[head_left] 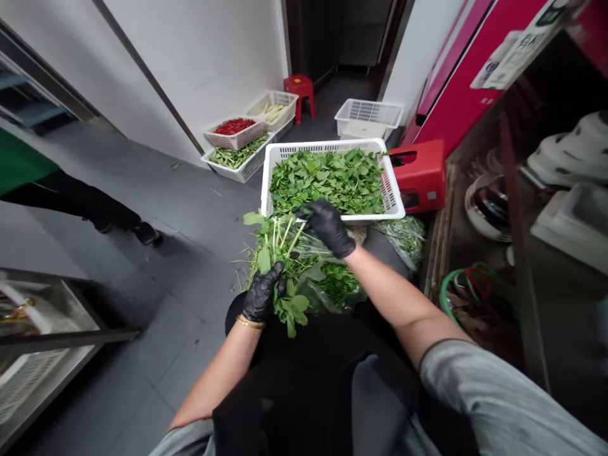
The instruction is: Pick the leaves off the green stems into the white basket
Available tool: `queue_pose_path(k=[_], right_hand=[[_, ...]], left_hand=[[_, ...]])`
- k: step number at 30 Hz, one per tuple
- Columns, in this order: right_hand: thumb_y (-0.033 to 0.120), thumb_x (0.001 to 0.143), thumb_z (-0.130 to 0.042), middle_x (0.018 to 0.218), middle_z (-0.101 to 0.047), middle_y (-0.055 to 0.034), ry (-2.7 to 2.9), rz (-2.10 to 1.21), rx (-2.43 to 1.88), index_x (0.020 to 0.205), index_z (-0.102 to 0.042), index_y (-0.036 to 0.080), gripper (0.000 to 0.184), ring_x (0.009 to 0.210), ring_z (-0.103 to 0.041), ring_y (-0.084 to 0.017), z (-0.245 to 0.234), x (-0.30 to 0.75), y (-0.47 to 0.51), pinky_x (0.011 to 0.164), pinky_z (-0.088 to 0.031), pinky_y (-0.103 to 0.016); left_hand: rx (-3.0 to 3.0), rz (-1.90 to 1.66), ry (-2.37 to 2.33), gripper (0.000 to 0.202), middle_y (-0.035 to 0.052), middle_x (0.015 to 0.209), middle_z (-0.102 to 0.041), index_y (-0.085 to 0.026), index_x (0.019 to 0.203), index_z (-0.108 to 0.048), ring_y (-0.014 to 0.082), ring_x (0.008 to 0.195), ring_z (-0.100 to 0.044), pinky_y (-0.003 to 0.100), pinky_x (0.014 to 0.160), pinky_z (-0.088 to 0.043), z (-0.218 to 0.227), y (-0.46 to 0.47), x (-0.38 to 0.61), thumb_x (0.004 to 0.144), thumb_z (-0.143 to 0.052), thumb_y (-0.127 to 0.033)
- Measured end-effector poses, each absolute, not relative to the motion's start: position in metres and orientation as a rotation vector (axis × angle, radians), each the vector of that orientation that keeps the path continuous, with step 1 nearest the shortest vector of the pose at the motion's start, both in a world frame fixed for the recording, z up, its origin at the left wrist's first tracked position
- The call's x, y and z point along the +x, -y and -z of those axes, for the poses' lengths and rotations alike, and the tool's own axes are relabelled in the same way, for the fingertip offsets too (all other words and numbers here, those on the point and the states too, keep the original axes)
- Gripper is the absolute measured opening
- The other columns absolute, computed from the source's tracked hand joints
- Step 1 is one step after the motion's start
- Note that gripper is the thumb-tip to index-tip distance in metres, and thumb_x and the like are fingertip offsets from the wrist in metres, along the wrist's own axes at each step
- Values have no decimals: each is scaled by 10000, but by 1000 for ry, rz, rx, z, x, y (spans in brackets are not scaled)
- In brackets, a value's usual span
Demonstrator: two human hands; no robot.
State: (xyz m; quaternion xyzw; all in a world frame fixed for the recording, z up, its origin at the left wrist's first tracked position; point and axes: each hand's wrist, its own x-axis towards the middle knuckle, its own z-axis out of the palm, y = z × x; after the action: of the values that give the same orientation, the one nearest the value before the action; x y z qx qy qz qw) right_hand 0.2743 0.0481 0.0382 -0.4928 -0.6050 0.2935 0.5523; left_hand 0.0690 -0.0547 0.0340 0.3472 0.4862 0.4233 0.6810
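Observation:
Both my hands wear black gloves. My left hand (263,292) is closed around a bunch of leafy green stems (275,244), holding it over my lap. My right hand (327,226) pinches one pale stem at the top of that bunch, just at the near rim of a white plastic basket (395,197) filled with picked green leaves. A clear plastic bag of more greens (335,282) lies on my lap under the bunch.
A red stool (422,174) stands right of the basket. White baskets of red chillies (234,132), green beans (237,158) and pale stalks line the far wall; an empty one (368,115) sits beyond. Another person's leg and shoe (142,233) are at left. Shelving lies at right.

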Motion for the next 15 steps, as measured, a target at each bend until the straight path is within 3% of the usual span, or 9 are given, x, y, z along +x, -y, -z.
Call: queue_pose_path(k=[3, 6, 9, 15], right_hand=[[403, 807, -739, 869, -728, -51, 1061, -1018, -1172, 973, -674, 154, 306, 630, -624, -135, -54, 304, -57, 616, -557, -290], [414, 666, -860, 793, -717, -19, 1057, -1391, -1058, 944, -649, 157, 434, 596, -619, -120, -57, 302, -40, 560, -543, -248], [382, 629, -889, 781, -706, 6, 1201, -1647, -886, 928, -666, 161, 433, 642, -649, -123, -51, 282, -22, 587, -569, -240], [319, 578, -913, 706, -698, 0, 1470, -1804, -1010, 810, -686, 137, 373, 498, -598, -108, -58, 315, -37, 428, -478, -224]], left_hand=[[761, -942, -1053, 426, -65, 481, -492, -129, 913, -666, 48, 380, -337, 194, 400, -248, -41, 48, 69, 712, -828, -467], [731, -928, -988, 382, -60, 444, -472, -127, 805, -634, 44, 368, -345, 185, 404, -264, -41, 41, 72, 721, -820, -450], [684, -844, -911, 393, -66, 393, -423, -154, 692, -580, 52, 347, -348, 191, 395, -284, -37, 34, 77, 706, -822, -463], [748, -759, -987, 402, -51, 382, -447, -168, 620, -569, 52, 329, -351, 191, 375, -270, -45, 28, 82, 664, -843, -459]])
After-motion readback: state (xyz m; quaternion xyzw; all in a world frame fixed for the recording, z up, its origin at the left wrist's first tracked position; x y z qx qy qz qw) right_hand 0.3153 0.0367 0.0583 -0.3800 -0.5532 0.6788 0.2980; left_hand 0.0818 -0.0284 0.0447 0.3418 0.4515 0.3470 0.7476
